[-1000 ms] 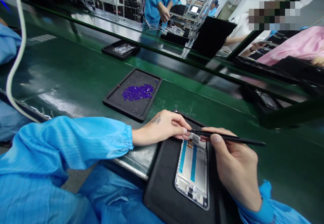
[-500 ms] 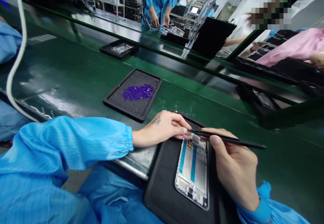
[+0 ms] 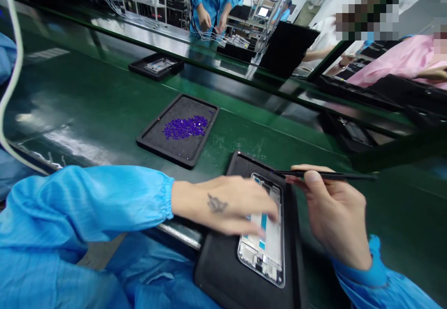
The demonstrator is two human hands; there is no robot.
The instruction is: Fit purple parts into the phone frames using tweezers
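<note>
A silver phone frame (image 3: 261, 262) with blue strips lies in a black tray (image 3: 221, 272) in front of me. My left hand (image 3: 230, 204) reaches over the frame with its fingers apart and a little blurred, hiding part of it; I see nothing held in it. Black tweezers (image 3: 344, 177) are gripped in my right hand (image 3: 337, 211), just right of the frame's upper end. Their tips point left, above the tray's far part. Whether the tips pinch anything is too small to tell.
Beyond my left hand, a shallow black tray (image 3: 153, 141) holds a heap of small purple pieces (image 3: 185, 127). Another black tray (image 3: 134, 67) with a metal phone frame stands farther back. A white cable (image 3: 16, 62) hangs at left. Across the bench, a person in blue (image 3: 213, 2) handles cables.
My left hand has left the tweezer tips, moved nearer to me and spread its fingers over the phone frame. My right hand with the tweezers has shifted slightly right and away from me.
</note>
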